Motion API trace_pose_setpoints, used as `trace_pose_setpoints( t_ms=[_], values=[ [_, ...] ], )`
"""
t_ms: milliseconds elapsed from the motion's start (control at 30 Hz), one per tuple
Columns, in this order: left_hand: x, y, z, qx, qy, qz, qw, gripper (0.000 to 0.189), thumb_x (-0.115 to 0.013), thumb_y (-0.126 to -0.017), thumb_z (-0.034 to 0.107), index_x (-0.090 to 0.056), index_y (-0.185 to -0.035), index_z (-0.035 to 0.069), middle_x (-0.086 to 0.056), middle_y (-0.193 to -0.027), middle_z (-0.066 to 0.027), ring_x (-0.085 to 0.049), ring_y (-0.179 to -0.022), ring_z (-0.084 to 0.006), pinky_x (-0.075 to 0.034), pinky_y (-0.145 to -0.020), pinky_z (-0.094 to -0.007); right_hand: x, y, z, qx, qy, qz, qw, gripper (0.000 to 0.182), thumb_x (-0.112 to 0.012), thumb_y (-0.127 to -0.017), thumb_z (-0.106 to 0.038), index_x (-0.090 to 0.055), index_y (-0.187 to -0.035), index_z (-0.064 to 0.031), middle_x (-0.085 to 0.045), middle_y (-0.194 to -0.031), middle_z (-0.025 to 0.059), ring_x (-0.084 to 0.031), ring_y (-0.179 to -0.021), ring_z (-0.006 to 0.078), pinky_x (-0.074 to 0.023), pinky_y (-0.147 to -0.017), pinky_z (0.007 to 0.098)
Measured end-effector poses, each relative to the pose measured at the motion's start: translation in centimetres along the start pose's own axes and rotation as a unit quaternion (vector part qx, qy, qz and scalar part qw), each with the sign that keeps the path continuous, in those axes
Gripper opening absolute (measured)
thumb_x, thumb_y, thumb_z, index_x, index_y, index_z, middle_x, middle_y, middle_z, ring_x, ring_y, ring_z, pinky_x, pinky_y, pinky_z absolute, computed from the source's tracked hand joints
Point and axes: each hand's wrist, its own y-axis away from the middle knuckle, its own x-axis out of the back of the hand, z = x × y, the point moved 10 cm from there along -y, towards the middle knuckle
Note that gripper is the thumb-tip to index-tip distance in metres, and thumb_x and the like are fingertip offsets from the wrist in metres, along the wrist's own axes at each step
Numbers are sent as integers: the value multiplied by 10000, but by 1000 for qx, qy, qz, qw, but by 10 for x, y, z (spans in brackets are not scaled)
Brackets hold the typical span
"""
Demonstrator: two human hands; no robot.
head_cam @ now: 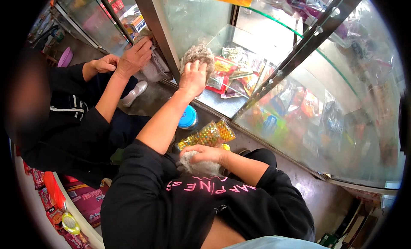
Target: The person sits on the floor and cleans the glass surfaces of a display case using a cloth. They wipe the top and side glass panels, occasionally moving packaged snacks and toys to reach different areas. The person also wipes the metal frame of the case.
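Note:
My left hand reaches forward, its fingers on a grey-brown rag at the opening of a glass display cabinet. Whether the rag presses on the glass, I cannot tell. Close to my body, my right hand grips a pale grey cloth above my lap. Snack packets lie inside the cabinet beside the left hand, with a loose glass pane leaning behind them. On the floor between my arms are a tub with a blue lid and clear packs of gold-coloured balls.
To my left a co-worker's hand holds another grey cloth against the cabinet. A metal frame post divides the cabinet. Bagged goods show through the sliding glass at right. Red packets and a purple carton lie behind at left.

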Motion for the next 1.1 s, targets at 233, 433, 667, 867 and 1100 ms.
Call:
trace_pose_setpoints(
  t_ms=[233, 433, 667, 867, 1100],
  values=[
    [65, -80, 23, -6, 94, 42, 995, 307, -483, -728, 102, -564, -1016, 174, -549, -1010, -93, -519, -891, -300, -430, -785, -374, 3, 12, -4, 16, 40, 8, 999, 343, -479, -684, -56, -509, -1025, -39, -526, -979, 40, -466, -941, 122, -357, -854, 260],
    [-63, -127, 1, 28, 73, -85, 993, 327, -437, -821, 274, -473, -1126, 162, -442, -1183, -78, -438, -1056, -300, -365, -894, -372, 7, 16, -8, 47, 74, -5, 996, 362, -473, -701, -91, -478, -1060, -49, -519, -982, 44, -458, -956, 128, -357, -849, 258],
    [-69, -91, -23, 138, 104, -132, 976, 342, -349, -845, 296, -429, -1103, 87, -416, -1165, -182, -469, -1015, -357, -391, -851, -431, 13, 26, -10, 78, 67, 11, 995, 356, -482, -678, -85, -489, -1029, -30, -523, -959, 37, -466, -928, 117, -368, -827, 252],
    [-27, -24, -23, 170, 53, -133, 975, 319, -368, -846, 262, -410, -1078, 47, -435, -1111, -205, -510, -940, -376, -417, -800, -444, -5, 28, -9, 57, 48, -10, 997, 341, -490, -683, -92, -498, -1020, -42, -529, -932, 27, -479, -884, 101, -390, -790, 243],
    [-3, 34, -19, 105, 41, -203, 973, 264, -444, -782, 164, -462, -1016, 42, -508, -943, -203, -525, -886, -370, -429, -742, -444, -16, 29, -9, 44, 67, -27, 996, 338, -496, -687, -108, -496, -1021, -57, -535, -930, 33, -481, -887, 109, -390, -803, 252]
  ],
)
